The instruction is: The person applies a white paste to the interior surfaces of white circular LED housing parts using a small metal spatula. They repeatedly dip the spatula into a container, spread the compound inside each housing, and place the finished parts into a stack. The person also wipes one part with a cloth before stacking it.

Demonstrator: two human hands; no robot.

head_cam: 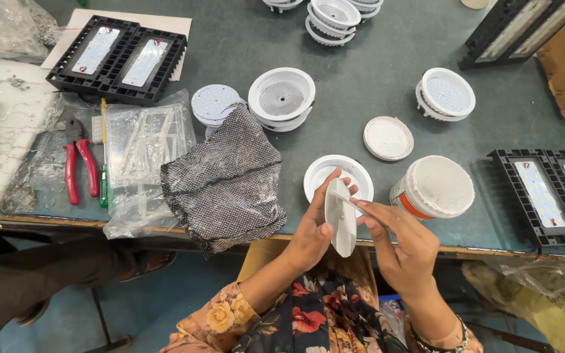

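Grey metal disc (pixel 341 218) stands edge-up above the counter (pixel 361 98) edge, left hand (pixel 310 233) clasping it steady while right hand (pixel 405 243) spreads paste with one fingertip. Beyond: open paste tub (pixel 434 187), white housing (pixel 339 177).

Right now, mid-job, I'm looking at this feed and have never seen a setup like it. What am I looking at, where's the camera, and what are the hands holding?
There is no machine here: these are a person's two bare hands, filmed by a camera worn on their head, looking down over a green worktable. The left hand holds a thin white round disc on edge, and the right hand touches its face with a fingertip. Just behind sits an open white round lamp housing and a white tub with an orange band. Further out lie more white housings, black rectangular LED panels, red-handled pliers, clear plastic bags and a grey mesh cloth.
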